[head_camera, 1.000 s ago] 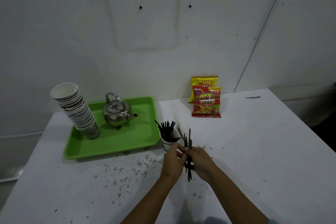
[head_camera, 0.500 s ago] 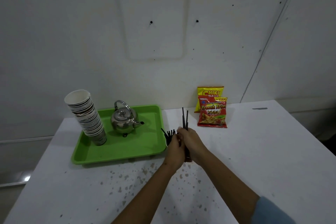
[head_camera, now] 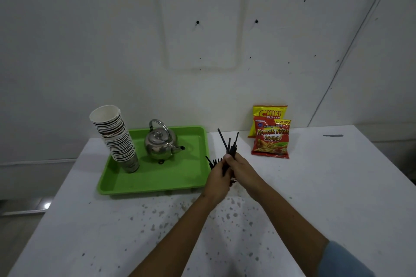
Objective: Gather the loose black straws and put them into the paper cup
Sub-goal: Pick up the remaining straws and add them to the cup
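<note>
Both hands meet at the middle of the white table. My right hand [head_camera: 242, 170] grips a bunch of black straws [head_camera: 229, 144] that fan upward above the fingers. My left hand [head_camera: 217, 179] is closed against the same bunch lower down. The paper cup is hidden behind my hands. Only the tips of the straws standing in it [head_camera: 212, 162] show at the left of my left hand, just right of the green tray.
A green tray [head_camera: 155, 181] at the left holds a tall stack of paper cups [head_camera: 116, 138] and a metal teapot [head_camera: 161, 141]. Two snack bags [head_camera: 271, 136] lean against the wall behind. The white table [head_camera: 326, 186] is speckled near the front.
The bunch of straws has been turned upright and lifted from low over the table to above the cup, and now spreads into a fan. The camera has tilted up.
</note>
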